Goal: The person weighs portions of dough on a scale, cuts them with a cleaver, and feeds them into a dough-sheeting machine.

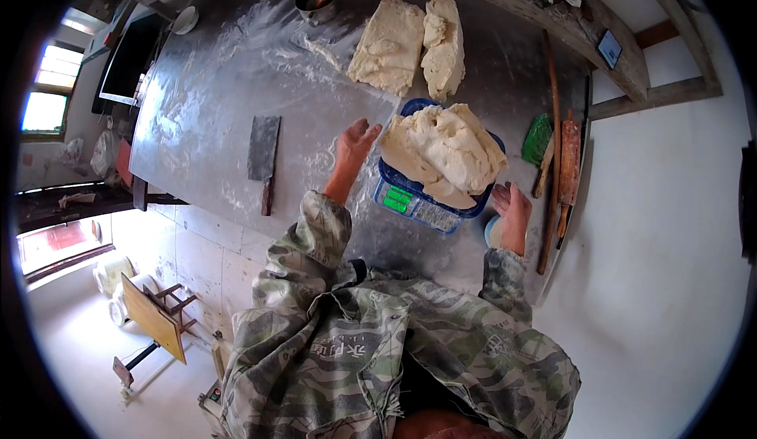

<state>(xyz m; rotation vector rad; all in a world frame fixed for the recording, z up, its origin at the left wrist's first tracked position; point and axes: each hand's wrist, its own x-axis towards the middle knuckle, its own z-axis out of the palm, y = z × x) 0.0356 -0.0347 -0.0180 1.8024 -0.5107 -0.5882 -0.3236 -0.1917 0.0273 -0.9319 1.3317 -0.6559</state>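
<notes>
A large lump of pale dough (449, 151) rests in a blue tray (475, 207) on top of a digital scale (418, 209) with green lit displays. My left hand (359, 141) is held at the left side of the dough, fingers extended, with a small gap between. On the other side my right hand (512, 209) is near the tray's lower right corner, fingers apart and nothing in them. Two more dough pieces, a broad slab (386, 45) and a narrower strip (443, 45), lie beyond the scale.
Left of my left hand lies a cleaver (264, 151). A metal pot (317, 9) with a wooden handle in it stands at the back. Along the right edge are a long wooden rod (553, 124), a rolling pin (568, 163) and a green brush (538, 139). Flour dusts the metal table (205, 124).
</notes>
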